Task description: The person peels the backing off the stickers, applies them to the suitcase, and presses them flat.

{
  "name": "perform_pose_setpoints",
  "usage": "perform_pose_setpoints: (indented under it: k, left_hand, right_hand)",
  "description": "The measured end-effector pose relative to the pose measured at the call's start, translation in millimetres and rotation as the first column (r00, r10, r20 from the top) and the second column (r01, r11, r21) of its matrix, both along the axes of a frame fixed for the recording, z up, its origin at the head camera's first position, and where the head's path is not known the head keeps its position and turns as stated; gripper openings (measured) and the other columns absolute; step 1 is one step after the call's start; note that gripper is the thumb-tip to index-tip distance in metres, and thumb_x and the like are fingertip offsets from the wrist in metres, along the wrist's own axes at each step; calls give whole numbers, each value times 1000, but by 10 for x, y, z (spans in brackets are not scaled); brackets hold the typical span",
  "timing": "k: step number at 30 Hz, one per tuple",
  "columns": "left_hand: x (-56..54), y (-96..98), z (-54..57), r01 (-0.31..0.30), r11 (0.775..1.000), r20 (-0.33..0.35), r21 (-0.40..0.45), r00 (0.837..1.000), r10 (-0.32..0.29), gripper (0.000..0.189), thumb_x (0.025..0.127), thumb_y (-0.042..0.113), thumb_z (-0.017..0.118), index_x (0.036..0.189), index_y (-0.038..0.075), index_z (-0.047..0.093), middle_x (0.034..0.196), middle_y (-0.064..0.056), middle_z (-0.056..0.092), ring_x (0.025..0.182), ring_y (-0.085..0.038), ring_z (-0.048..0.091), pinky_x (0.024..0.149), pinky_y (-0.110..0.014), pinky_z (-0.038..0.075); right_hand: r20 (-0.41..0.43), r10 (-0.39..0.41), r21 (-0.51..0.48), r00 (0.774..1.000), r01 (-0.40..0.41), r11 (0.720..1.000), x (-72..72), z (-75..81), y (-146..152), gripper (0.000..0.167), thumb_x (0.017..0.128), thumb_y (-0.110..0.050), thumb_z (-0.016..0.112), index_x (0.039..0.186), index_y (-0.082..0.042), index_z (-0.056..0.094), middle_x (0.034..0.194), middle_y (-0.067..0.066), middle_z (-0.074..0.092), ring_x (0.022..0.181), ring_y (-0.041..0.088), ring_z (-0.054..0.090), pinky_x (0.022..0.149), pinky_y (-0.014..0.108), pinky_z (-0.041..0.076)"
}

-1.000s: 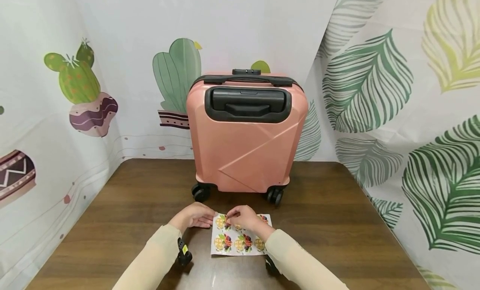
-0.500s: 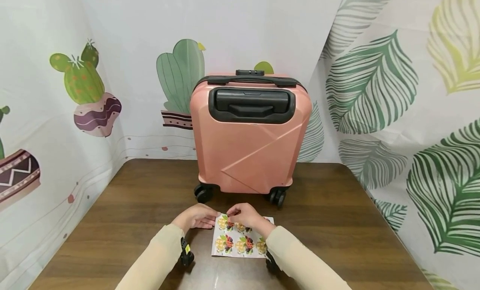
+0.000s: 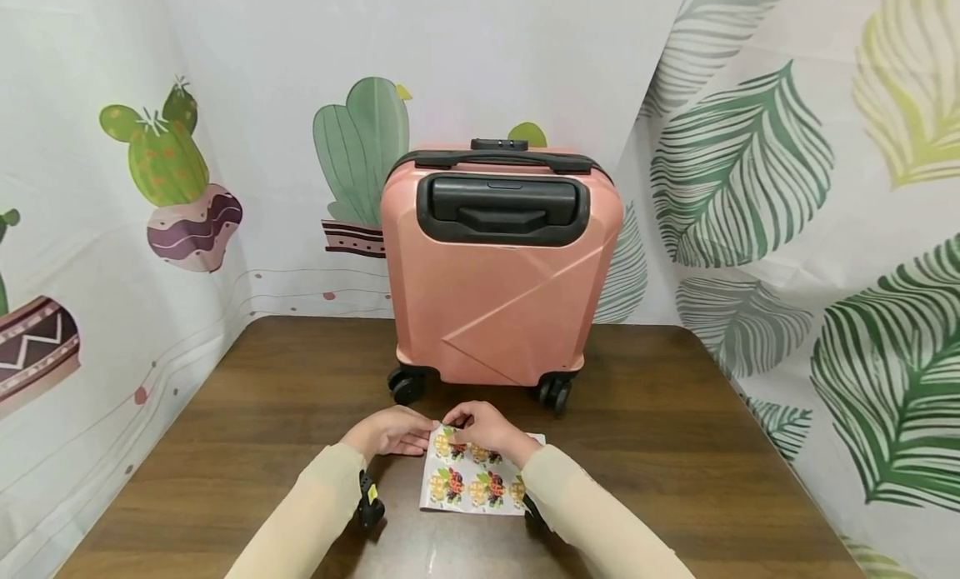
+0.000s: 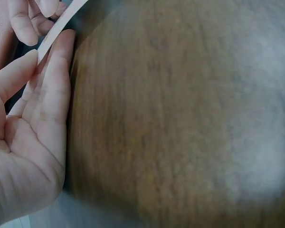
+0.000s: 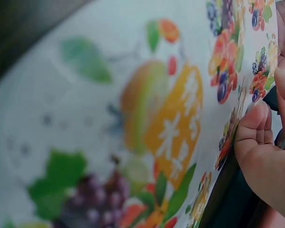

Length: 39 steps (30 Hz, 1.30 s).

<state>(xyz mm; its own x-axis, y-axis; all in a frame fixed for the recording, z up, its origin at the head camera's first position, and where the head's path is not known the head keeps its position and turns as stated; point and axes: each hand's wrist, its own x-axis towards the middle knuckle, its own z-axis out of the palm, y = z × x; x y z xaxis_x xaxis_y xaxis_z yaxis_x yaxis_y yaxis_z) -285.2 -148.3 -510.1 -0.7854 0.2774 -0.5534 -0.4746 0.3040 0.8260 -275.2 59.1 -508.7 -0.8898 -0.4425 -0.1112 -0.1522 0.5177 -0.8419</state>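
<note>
Head view places a white rectangular paper sheet printed with rows of yellow-and-red fruit clusters [image 3: 477,472] just in front of the pink hard-shell suitcase with black trim [image 3: 498,300], on the person's side of it. Whether the sheet lies quite flat cannot be told. The person's left hand [image 3: 393,431], left of the suitcase's middle and nearer the person, pinches the sheet's upper left corner between thumb and fingers; the left wrist view shows the white edge between them. The right hand [image 3: 489,430], before the suitcase's lower middle, has its fingers bent at the sheet's upper edge, close beside the left; whether they are clamped on the paper cannot be told. The suitcase stands upright on black wheels [image 3: 555,392] upon the dark brown wood-grain surface [image 3: 292,396]. Behind it hangs a white fabric backdrop printed with cacti and leaves [image 3: 273,179].
</note>
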Motion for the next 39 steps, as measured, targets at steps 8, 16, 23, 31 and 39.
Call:
perform_pose_setpoints:
  k: [8, 16, 23, 31, 39]
  left_hand:
    - [-30, -25, 6, 5, 1000, 18, 0, 1000, -5, 16, 101, 19, 63, 103, 5, 69, 82, 0, 68, 71, -8, 65, 71, -24, 58]
    - [-28, -11, -7, 22, 1000, 24, -7, 999, -22, 18, 103, 16, 59, 108, 2, 68, 85, 0, 69, 73, -8, 65, 72, -24, 58]
    - [-15, -7, -18, 24, 1000, 22, -2, 999, -24, 16, 103, 15, 58, 108, 3, 68, 84, 1, 68, 72, -7, 65, 72, -23, 58]
    - [-8, 0, -12, 26, 1000, 14, 3, 1000, -26, 14, 102, 14, 59, 104, 4, 68, 82, 1, 68, 70, -6, 65, 69, -21, 57]
    - [-2, -3, -6, 14, 1000, 15, 10, 1000, -14, 13, 102, 14, 60, 104, 4, 68, 80, 1, 68, 68, -5, 64, 68, -21, 57]
  right_hand:
    - [40, 7, -25, 999, -6, 1000, -29, -3, -28, 24, 87, -4, 78, 111, -6, 74, 104, 8, 68, 85, 13, 53, 75, 25, 47]
    - [36, -3, -11, 999, 3, 1000, 2, -10, -38, 25, 87, -4, 79, 112, -5, 76, 108, 11, 70, 85, 13, 53, 76, 26, 47]
    - [4, -7, -15, 1000, 7, 1000, 11, -35, -43, 23, 86, -2, 79, 108, -4, 78, 107, 13, 74, 82, 10, 54, 75, 23, 47]
    - [-4, -6, -27, 1000, 6, 1000, 9, -29, -39, 21, 86, -2, 79, 107, -3, 78, 105, 13, 73, 82, 8, 55, 75, 23, 48]
    - [9, -17, -34, 1000, 17, 999, 10, -37, -48, 21, 85, -1, 79, 106, -3, 77, 104, 13, 74, 81, 9, 54, 73, 22, 48]
